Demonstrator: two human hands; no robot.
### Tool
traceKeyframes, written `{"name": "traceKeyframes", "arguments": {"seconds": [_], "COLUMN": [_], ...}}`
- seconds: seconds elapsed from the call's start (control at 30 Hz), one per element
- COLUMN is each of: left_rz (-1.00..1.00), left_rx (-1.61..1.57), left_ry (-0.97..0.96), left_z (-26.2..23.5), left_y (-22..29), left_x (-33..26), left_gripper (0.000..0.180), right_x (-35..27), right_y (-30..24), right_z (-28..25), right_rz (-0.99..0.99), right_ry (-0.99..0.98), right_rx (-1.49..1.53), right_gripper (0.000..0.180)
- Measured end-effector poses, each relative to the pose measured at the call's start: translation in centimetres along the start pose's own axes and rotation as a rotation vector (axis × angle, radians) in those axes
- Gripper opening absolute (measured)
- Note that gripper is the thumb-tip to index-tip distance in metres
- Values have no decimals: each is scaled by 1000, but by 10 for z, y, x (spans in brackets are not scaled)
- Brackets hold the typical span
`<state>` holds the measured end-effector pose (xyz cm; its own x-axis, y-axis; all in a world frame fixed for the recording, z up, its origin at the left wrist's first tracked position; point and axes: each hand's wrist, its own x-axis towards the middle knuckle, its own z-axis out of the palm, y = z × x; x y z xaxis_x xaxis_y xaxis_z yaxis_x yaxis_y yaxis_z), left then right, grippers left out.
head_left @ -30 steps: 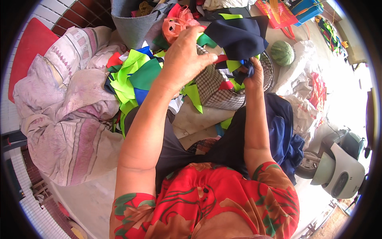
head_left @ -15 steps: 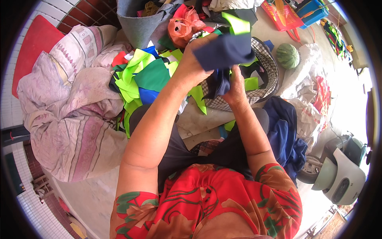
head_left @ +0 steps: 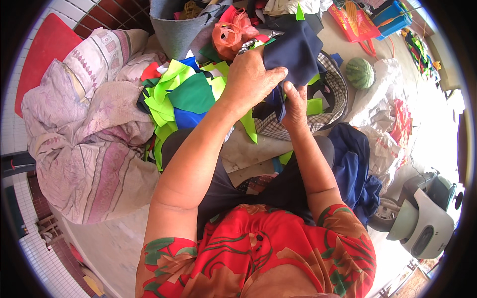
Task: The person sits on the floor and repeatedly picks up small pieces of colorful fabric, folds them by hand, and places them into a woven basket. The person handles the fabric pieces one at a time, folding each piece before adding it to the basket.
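Between my hands is a navy fabric piece (head_left: 294,52), raised above a checked cloth-lined basket (head_left: 339,82). My left hand (head_left: 251,77) pinches its lower left edge, thumb pointing right. Close beside it, my right hand (head_left: 296,107) grips dark navy cloth with the thumb up; its other fingers are mostly hidden. More navy cloth (head_left: 271,107) hangs below and between the hands. Lime green scraps (head_left: 314,106) lie in the basket. To the left of my left forearm spreads a heap of cut scraps, with a green piece (head_left: 191,93) and a blue piece (head_left: 188,118).
Pale patterned bedding (head_left: 99,164) is bunched at the left. A grey bucket (head_left: 179,37) and an orange plastic bag (head_left: 233,34) stand beyond the scraps. On the right are a watermelon (head_left: 359,73), white sacks (head_left: 380,111), navy cloth (head_left: 350,164) and a grey-white wheeled machine (head_left: 427,223).
The navy piece, folded and blurred before, has opened upward into a broader flap. My left hand's thumb now shows, close to my right thumb.
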<state>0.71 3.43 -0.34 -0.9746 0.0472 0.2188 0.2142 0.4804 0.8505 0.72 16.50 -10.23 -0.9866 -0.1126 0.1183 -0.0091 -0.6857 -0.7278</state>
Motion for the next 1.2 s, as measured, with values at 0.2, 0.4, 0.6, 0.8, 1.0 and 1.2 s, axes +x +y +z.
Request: {"name": "traceKeyframes", "arguments": {"seconds": [0.2, 0.4, 0.6, 0.8, 1.0, 1.2], "left_rz": [-27, 88, -50, -35, -55, -113], "left_rx": [-120, 137, -18, -241, -17, -236], "left_ry": [-136, -58, -263, -192, -51, 45], "left_z": [-3, 13, -1, 3, -5, -7], "left_y": [8, -3, 6, -12, -3, -5], "left_x": [-2, -13, -5, 0, 1, 4], "left_gripper": [59, 59, 56, 59, 57, 52], "right_x": [1, 7, 20, 20, 16, 12], "right_y": [7, -6, -1, 2, 2, -1], "right_z": [-19, -27, -13, -13, -18, -29], "right_rz": [-94, -531, 191, -19, -254, -659], "right_ry": [66, -87, -253, -155, -21, -91], "right_rx": [-209, -1369, 565, -489, -755, -1855], "right_gripper": [55, 53, 50, 35, 32, 26]}}
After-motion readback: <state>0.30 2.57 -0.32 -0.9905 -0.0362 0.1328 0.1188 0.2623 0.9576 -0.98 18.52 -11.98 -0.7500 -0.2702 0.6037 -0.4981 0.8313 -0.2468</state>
